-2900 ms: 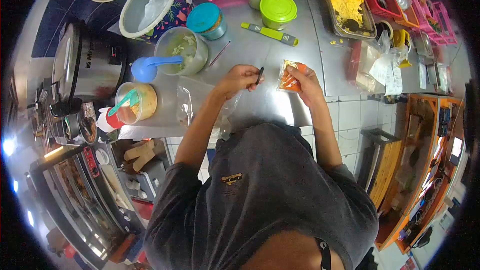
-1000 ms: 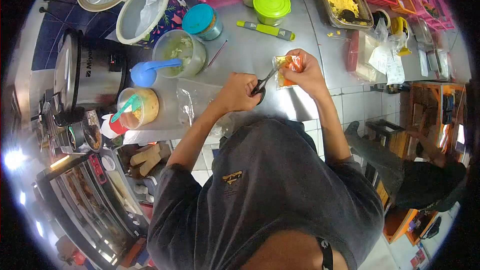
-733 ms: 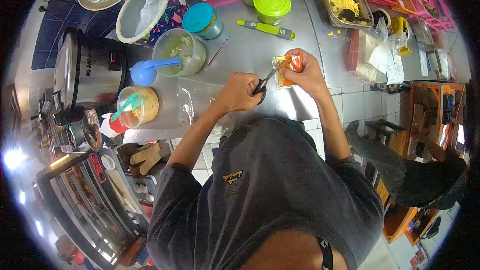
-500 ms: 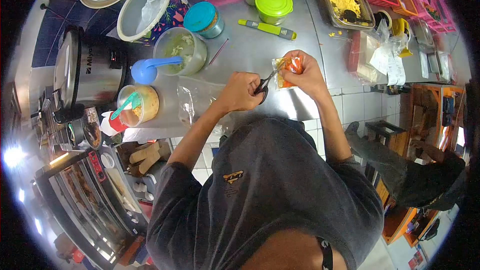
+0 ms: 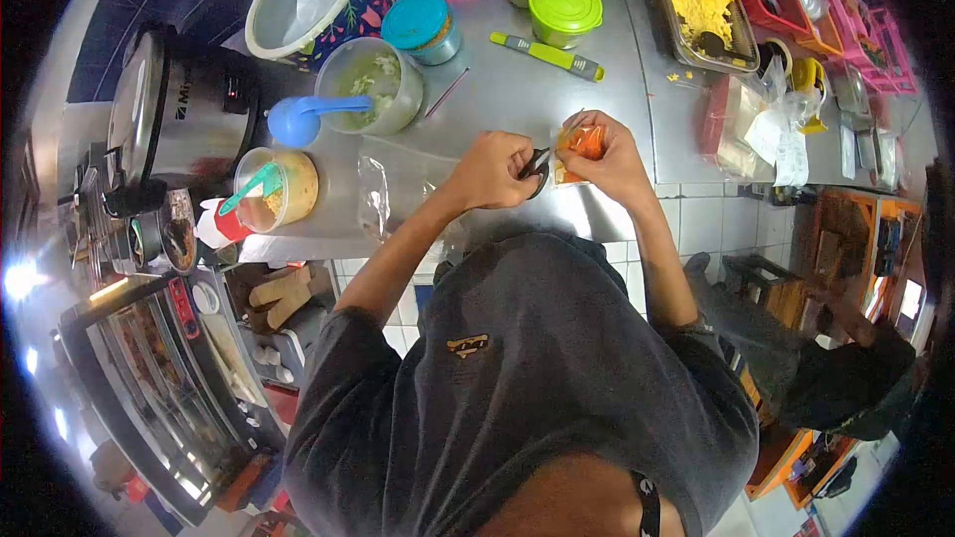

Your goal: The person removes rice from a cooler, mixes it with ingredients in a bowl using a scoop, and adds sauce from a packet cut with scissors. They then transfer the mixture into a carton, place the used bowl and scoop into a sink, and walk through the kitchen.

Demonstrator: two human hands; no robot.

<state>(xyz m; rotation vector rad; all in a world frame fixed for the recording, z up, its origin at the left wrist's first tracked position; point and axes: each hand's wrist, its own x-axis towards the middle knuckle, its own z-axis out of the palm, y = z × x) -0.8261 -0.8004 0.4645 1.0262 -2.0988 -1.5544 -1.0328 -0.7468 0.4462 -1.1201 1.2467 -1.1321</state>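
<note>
My left hand [image 5: 494, 172] is closed around the black-handled scissors [image 5: 538, 165]. Their short visible blades point at the left edge of a small sachet [image 5: 587, 142] with orange-red contents. Thumb and fingers of my right hand [image 5: 619, 161] pinch that sachet from its right side and cover part of it. Both hands are close together over the front of the metal counter [image 5: 497, 104]. Left of my left hand lies a clear plastic bag [image 5: 383, 194].
A tub [image 5: 398, 104] with a blue ladle [image 5: 308, 119] stands at left, near another food tub [image 5: 296, 194] and a large cooker [image 5: 189, 129]. Lidded containers [image 5: 565, 10] and a green-handled tool [image 5: 547, 56] lie beyond. Yellow food fills a tray [image 5: 741, 60]. A person [image 5: 836, 368] is at right.
The scissor blades, earlier across the sachet, now sit at its left edge, and less of the sachet shows. The whole view has shifted slightly.
</note>
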